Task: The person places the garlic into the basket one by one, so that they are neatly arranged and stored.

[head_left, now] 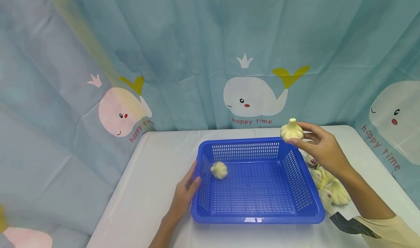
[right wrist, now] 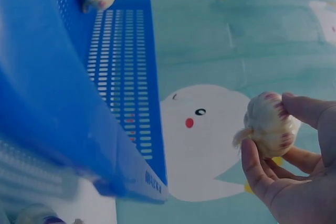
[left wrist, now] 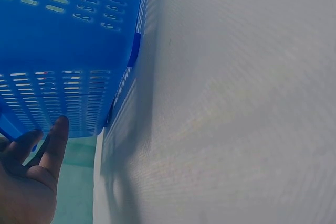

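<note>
My right hand [head_left: 323,146] pinches a garlic bulb [head_left: 291,130] between thumb and fingers, stem up, above the far right corner of a blue basket [head_left: 258,220]. The right wrist view shows the same garlic bulb [right wrist: 269,124] with purple streaks at the fingertips. My left hand [head_left: 184,191] touches the basket's left side, its fingers along the outer wall; in the left wrist view the fingers [left wrist: 55,150] lie against the slotted side. Inside the basket, near its left wall, lies another garlic bulb [head_left: 219,170].
Several more garlic bulbs [head_left: 338,193] lie in a pile on the white table [head_left: 147,175], just right of the basket and partly under my right forearm. A teal curtain [head_left: 183,58] printed with whales hangs behind the table and along its sides.
</note>
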Tool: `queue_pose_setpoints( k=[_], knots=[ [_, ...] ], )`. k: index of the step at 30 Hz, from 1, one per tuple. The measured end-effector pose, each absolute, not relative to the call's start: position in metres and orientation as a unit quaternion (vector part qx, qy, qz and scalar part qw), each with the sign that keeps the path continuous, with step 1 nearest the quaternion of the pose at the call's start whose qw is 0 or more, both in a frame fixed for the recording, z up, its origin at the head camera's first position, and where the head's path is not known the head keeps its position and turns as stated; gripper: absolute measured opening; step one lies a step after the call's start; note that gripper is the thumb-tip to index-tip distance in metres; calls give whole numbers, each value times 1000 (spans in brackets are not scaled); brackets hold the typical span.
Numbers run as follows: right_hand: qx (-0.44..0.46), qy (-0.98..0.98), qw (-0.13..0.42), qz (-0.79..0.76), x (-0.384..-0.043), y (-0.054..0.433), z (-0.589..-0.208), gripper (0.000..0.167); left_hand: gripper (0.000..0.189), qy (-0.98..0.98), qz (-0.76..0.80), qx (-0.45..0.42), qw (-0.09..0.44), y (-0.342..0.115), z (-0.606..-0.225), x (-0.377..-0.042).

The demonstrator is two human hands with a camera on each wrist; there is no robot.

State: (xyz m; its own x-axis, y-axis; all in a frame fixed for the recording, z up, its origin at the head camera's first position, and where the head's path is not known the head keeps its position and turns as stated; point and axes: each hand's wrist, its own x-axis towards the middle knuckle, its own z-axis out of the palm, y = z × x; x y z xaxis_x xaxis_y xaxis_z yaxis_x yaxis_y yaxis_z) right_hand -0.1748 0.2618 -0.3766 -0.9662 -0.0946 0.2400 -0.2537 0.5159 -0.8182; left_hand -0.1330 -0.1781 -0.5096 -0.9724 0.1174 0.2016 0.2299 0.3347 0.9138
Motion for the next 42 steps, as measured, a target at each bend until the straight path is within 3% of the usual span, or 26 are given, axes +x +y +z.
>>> queue_pose_setpoints(
  k=[42],
  knots=[
    [155,-848,7,507,-210,210,-393,63,59,-822,-557,-105,57,-178,-511,-133]
  ],
)
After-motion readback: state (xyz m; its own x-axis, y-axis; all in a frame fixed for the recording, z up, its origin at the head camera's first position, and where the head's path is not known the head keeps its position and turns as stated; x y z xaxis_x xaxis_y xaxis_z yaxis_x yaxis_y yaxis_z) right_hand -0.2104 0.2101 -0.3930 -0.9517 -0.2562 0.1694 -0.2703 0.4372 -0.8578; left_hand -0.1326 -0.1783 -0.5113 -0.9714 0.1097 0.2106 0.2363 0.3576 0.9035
